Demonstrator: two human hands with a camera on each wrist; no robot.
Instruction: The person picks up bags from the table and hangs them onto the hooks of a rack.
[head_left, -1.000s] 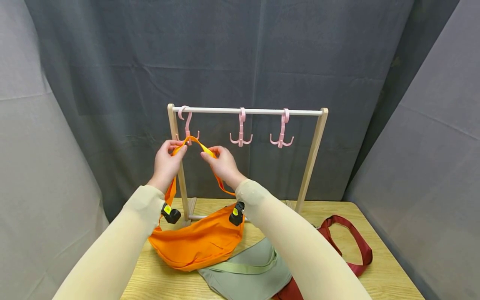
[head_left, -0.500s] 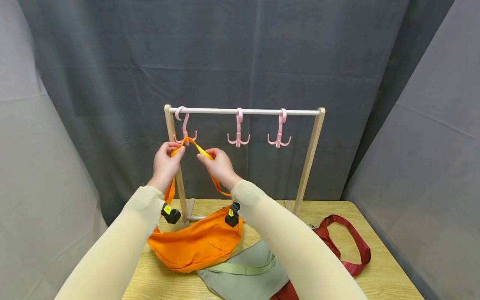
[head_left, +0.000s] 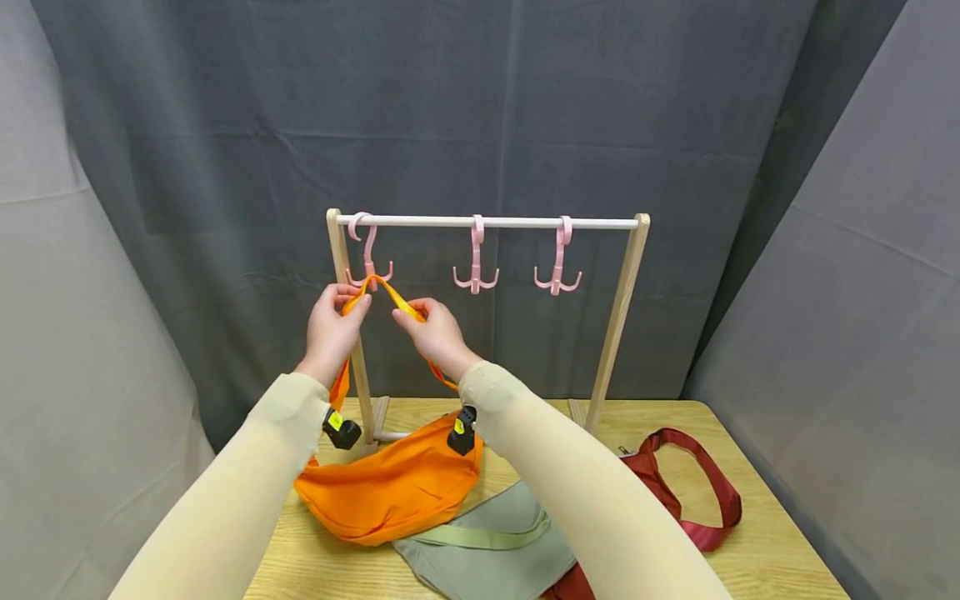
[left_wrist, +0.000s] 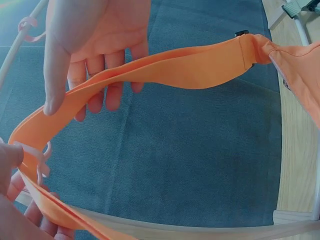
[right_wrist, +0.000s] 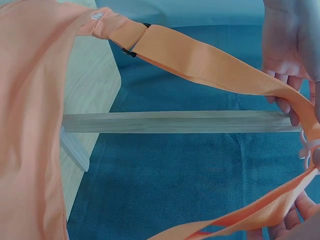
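Note:
My left hand (head_left: 333, 329) pinches the strap (left_wrist: 200, 65) of an orange waist bag (head_left: 390, 487) between thumb and fingers. Just to its right, my right hand (head_left: 441, 336) pinches the same strap. Between both hands the strap arches up and overlaps the lower prongs of the leftmost pink hook (head_left: 370, 254). In both wrist views one prong crosses the strap at its bend. Below the hands hangs the bag's body, its lower side in front of the table; whether it touches the tabletop I cannot tell.
A rack with a white rail (head_left: 525, 222) and wooden legs (head_left: 617, 325) stands on the table (head_left: 780, 542). It also carries a middle pink hook (head_left: 476, 254) and a right one (head_left: 558, 254). A grey-green bag (head_left: 495, 571) and a dark red bag (head_left: 660, 475) lie in front.
The head view has shifted slightly. Against the left hook, the strap's arch sits a touch lower. Both hands keep their pinch on the strap and have barely moved.

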